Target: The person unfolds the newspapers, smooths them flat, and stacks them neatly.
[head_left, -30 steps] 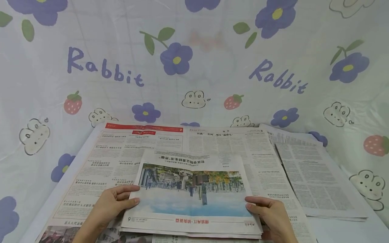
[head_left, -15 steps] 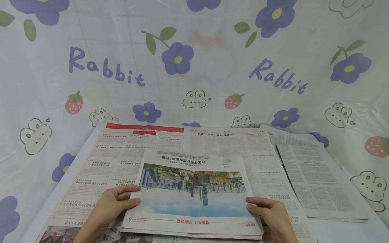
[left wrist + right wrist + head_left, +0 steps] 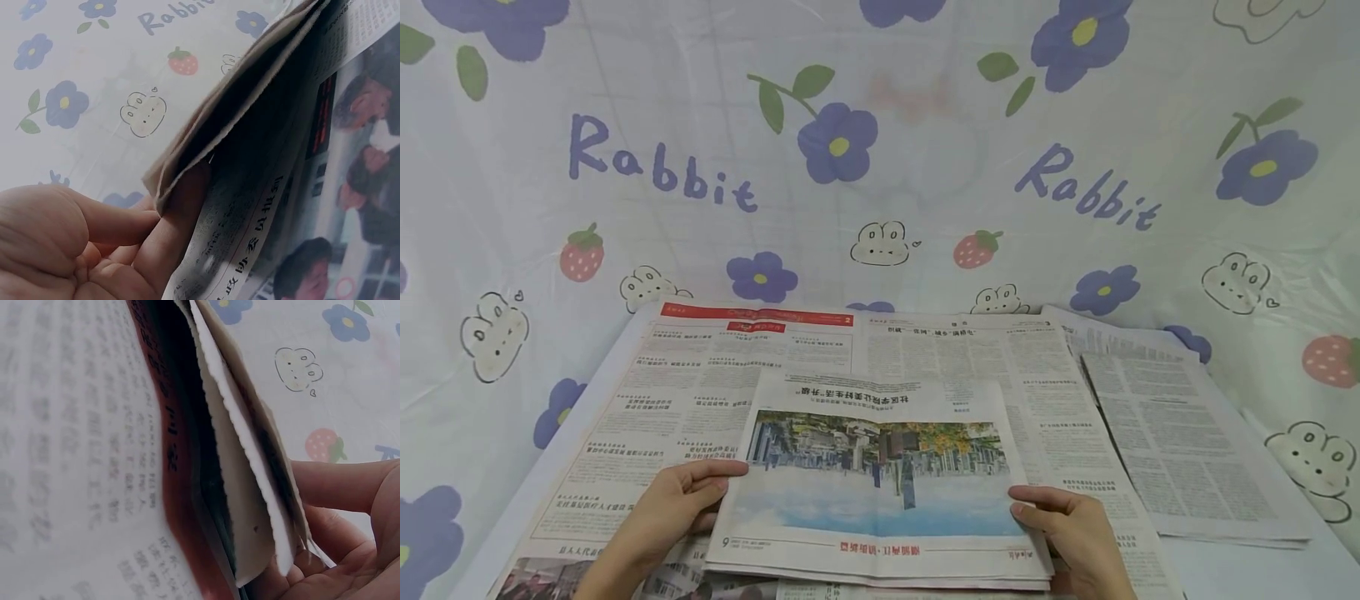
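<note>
A folded newspaper (image 3: 872, 517) with a colour photo printed on its face lies upside down to me, held over a larger spread newspaper. My left hand (image 3: 673, 508) grips its left edge. In the left wrist view, thumb and fingers (image 3: 178, 200) of that hand pinch the corner where the folded layers gape apart. On the opposite side my right hand (image 3: 1071, 529) holds the right edge between thumb and fingers. Seen from the right wrist, the layered edge (image 3: 250, 469) fans open beside the right thumb (image 3: 340, 484), with the other fingers partly hidden beneath.
Beneath lies the spread newspaper (image 3: 602, 433) with a red header strip. At the right another newspaper (image 3: 1180, 433) lies partly under it on the white table (image 3: 1240, 567). A sheet (image 3: 925, 233) printed with rabbits, flowers and strawberries hangs behind.
The folded newspaper has shifted very slightly right. My left thumb has drawn back from its printed face towards the left edge. The right hand has barely moved.
</note>
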A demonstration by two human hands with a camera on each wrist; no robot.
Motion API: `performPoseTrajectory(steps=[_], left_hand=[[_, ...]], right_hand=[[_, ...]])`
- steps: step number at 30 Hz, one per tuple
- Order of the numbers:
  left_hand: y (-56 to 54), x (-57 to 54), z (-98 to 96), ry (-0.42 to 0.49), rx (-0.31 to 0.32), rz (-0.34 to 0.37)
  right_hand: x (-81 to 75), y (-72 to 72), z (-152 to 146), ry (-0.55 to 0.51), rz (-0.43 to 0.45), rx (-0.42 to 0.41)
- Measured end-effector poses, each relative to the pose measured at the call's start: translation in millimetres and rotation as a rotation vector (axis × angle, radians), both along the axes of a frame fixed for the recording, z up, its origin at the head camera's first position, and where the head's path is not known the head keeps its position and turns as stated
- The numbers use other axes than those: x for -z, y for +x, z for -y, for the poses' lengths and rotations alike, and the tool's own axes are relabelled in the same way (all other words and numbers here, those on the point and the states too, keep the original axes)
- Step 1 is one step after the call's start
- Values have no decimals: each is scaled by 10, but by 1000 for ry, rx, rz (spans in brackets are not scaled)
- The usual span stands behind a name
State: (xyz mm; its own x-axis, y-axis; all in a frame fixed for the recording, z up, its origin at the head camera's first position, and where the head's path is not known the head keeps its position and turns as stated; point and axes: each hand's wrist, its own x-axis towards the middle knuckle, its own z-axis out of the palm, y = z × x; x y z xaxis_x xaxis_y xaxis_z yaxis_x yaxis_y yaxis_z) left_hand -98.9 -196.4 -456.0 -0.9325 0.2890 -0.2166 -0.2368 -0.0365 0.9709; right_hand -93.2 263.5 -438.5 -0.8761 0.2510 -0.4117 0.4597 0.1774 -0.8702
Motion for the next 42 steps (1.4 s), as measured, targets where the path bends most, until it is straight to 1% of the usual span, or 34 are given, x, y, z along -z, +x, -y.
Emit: performPoseTrajectory(steps=[3, 5, 11, 14, 17, 21, 25, 32, 39, 42], left_hand=[[-8, 0, 20, 25, 21, 5], [-13, -3, 29, 28, 24, 3], [-16, -5, 29, -58, -6, -60], [-16, 2, 28, -69, -6, -89], [-9, 12, 26, -71, 8, -111], [1, 25, 19, -98, 19, -135], [-6, 32, 13, -117, 8, -124], [-19, 42, 8, -152, -12, -88], [-29, 45, -9, -150, -19, -95], [-29, 39, -15, -152, -19, -98]], right_hand=[[-1, 2, 0, 6, 2, -2], [-1, 1, 1, 15, 2, -6], [-4, -6, 13, 35, 4, -16], [-1, -2, 22, 35, 5, -10], [3, 5, 36, 22, 4, -1], [3, 18, 46, -38, 14, 10], [6, 28, 39, -78, 14, 9], [23, 17, 39, -67, -5, -1], [18, 31, 42, -99, 5, 23], [14, 27, 43, -96, 0, 25]])
